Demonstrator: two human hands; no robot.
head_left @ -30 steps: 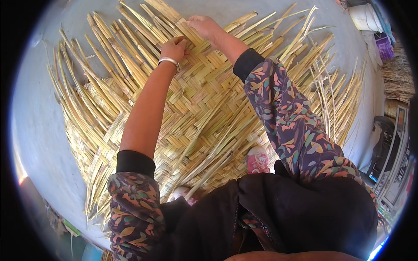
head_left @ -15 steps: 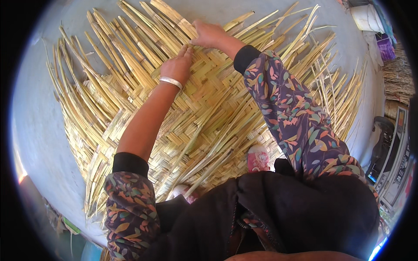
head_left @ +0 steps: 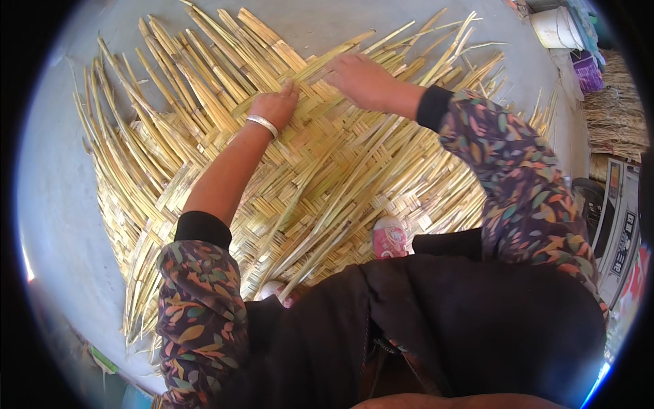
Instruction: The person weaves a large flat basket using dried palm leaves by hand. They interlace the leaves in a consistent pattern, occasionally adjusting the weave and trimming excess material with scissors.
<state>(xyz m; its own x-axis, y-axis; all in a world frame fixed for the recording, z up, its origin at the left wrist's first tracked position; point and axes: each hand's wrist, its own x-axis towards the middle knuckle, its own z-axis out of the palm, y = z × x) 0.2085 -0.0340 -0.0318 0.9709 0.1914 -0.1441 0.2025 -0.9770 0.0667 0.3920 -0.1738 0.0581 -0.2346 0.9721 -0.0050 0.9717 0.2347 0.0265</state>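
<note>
A half-woven mat of split reed (head_left: pixel 272 184) lies on the floor, its loose strip ends fanning out at the far side. My left hand (head_left: pixel 274 109), with a silver bangle at the wrist, rests on the weave's far edge; its fingers are pressed together on a flat reed strip (head_left: pixel 355 42) that slants to the upper right. Just right of it, my right hand (head_left: pixel 364 82) is curled over the same strip, slightly blurred, with its fingertips partly hidden. Upright reed strips (head_left: pixel 204 75) stick out beyond the left hand.
Loose reed strips (head_left: pixel 340 198) lie across the mat's right half. My pink-and-white shoe (head_left: pixel 390 238) stands on its near part. Grey floor (head_left: pixel 61 163) borders the mat. At the right are a white bucket (head_left: pixel 555 28), a purple bag (head_left: pixel 587 71) and a bundle of dry stalks (head_left: pixel 616 109).
My right hand has moved right and slightly down from the thick upright strip it was at. A slanting strip now lies across the far edge under both hands. The left hand has shifted little.
</note>
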